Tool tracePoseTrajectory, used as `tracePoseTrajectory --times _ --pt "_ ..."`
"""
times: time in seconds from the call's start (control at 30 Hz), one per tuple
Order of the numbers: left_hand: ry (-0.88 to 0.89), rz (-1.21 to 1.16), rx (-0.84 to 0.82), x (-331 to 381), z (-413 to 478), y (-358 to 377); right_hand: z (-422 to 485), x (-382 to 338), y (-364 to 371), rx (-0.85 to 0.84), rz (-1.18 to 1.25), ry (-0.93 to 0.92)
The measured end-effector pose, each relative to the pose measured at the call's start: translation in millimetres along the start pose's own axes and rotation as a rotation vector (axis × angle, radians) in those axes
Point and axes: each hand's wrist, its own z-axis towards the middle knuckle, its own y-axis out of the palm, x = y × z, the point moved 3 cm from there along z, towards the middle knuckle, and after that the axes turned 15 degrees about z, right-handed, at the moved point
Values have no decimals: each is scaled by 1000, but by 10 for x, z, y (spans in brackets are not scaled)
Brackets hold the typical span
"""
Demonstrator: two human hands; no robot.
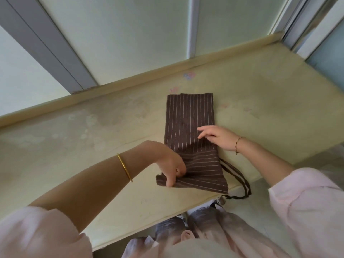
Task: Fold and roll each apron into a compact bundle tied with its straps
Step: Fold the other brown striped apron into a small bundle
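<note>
Worn beige desk [78,138] sat under frosted windows [119,34]. Brown pinstriped apron [188,118] lay folded on the desk; left hand [173,168] pinched its near corner, right hand [217,136] rested spread on top. Straps [240,181] dangled off the desk edge.

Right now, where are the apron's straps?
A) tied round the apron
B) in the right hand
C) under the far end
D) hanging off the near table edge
D: the straps trail untied from the near corner of the apron over the edge of the table; the right hand only rests flat on the cloth.
</note>
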Motion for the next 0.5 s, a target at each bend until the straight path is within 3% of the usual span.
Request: tracePoseTrajectory --times 0.07,0.13,0.23,0.3,0.37,0.43,0.5 --pt "128 -412 -92 -10 -100 -76 -129 26 60 -57 96 32" --pt "270 -774 -67 -189 -219 -102 -169 65 73 -34 419 145" --pt "256 -1226 311 -652 -252 -115 -166 138 -12 206 973 309" --pt "139 -1541 634 -934 -223 -138 -147 136 -73 210 967 322" --pt "84 -1782 833 -1070 -161 -156 -118 96 -92 189 911 303" --pt "35 -1877 854 -1080 -74 -142 -39 103 -109 216 838 294" --pt "-78 -1763 804 -1027 42 -115 40 89 -116 276 667 273"
